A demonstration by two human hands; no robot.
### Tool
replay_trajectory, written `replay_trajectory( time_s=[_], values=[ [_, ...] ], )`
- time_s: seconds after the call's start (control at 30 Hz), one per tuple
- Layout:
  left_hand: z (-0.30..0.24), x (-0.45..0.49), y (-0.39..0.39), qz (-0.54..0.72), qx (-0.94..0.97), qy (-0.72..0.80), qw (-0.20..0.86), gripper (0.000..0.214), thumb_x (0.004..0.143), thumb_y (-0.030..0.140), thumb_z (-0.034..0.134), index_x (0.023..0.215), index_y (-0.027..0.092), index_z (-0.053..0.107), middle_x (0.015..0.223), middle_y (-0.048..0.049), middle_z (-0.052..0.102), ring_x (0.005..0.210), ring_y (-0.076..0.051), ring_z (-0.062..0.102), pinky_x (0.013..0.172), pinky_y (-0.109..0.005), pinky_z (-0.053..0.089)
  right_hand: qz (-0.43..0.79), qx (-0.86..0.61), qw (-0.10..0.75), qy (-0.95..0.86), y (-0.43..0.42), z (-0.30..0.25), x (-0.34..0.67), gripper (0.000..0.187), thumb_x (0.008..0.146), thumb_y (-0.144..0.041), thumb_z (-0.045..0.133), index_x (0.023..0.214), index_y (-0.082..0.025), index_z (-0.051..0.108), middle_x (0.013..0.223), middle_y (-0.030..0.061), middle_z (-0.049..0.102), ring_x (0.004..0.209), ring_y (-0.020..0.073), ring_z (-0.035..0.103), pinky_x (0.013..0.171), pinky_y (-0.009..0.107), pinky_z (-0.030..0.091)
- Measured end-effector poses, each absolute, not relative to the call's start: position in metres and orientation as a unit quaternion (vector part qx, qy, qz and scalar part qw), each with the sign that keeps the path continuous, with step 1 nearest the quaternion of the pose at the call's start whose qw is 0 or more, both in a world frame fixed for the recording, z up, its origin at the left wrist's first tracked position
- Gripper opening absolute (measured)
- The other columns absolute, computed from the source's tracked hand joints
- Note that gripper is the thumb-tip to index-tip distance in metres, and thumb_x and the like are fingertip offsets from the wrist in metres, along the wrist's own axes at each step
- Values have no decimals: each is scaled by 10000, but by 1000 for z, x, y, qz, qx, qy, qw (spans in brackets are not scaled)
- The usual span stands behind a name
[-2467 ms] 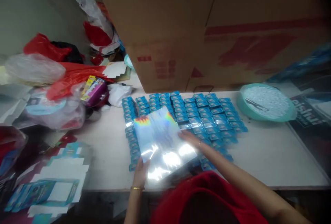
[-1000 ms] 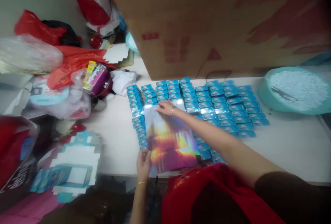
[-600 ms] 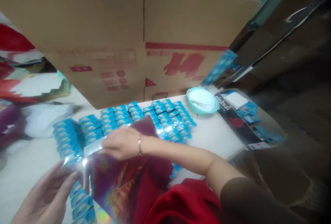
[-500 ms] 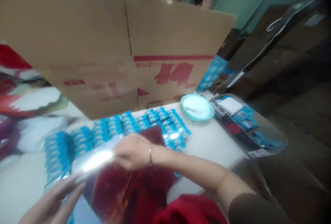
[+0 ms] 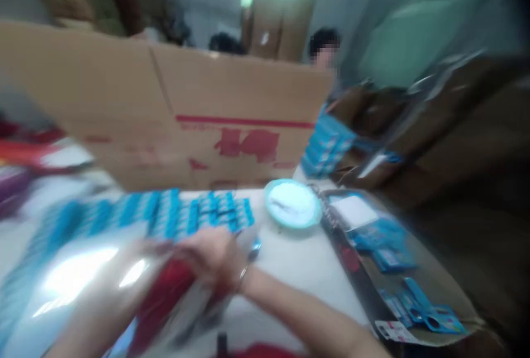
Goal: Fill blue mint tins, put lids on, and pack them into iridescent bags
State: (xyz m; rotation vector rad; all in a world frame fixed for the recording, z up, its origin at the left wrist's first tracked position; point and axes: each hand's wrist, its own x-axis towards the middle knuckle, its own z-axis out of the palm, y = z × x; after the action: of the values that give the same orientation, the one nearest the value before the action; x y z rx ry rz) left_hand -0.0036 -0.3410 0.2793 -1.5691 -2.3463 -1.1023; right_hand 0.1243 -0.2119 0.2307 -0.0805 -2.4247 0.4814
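Observation:
My right hand (image 5: 215, 256), with a thin bracelet at its wrist, is closed on a glossy red and silvery plastic bag (image 5: 169, 286). My left hand (image 5: 136, 264) is smeared by motion; its fingers seem closed on the same bag, close to the right hand. Whether the bag is one piece or several layers I cannot tell. The shiny part of it spreads to the left, over rows of small blue packets (image 5: 165, 212) on the white table (image 5: 290, 275). Some of the packets are hidden behind the bag and my hands.
A large cardboard panel (image 5: 199, 87) stands behind the packets. A pale turquoise bowl (image 5: 271, 212) with white contents sits right of them. Farther right is an open carton (image 5: 342, 258) holding blue packages. Blue boxes (image 5: 325, 145) are stacked behind it. A person (image 5: 325, 43) is beyond the panel.
My view has tilted up and turned. My hands have come closer together, and the red bag, spread wide before, is now bunched between them. More of the table's right side shows.

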Motion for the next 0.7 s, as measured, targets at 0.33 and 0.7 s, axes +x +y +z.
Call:
replay_trajectory(
  time_s=[0.33, 0.7],
  values=[
    [245, -1, -297, -428, -435, -771, -184, 214, 849, 392, 563, 832, 181, 596, 761, -19, 609, 729, -145, 559, 704, -257, 459, 358, -36, 261, -896, -156, 211, 123, 167, 946, -318, 473, 945, -197, 588, 879, 65, 672, 797, 175, 617, 716, 276, 446],
    [157, -104, -241, -481, -156, -792, -341, 306, 700, 464, 628, 800, 196, 519, 597, 54, 510, 485, -114, 490, 460, -219, 388, 378, -73, 186, -904, -81, 123, 61, 321, 982, -377, 405, 818, -190, 609, 786, 53, 639, 769, 167, 572, 728, 283, 395]
  ],
)
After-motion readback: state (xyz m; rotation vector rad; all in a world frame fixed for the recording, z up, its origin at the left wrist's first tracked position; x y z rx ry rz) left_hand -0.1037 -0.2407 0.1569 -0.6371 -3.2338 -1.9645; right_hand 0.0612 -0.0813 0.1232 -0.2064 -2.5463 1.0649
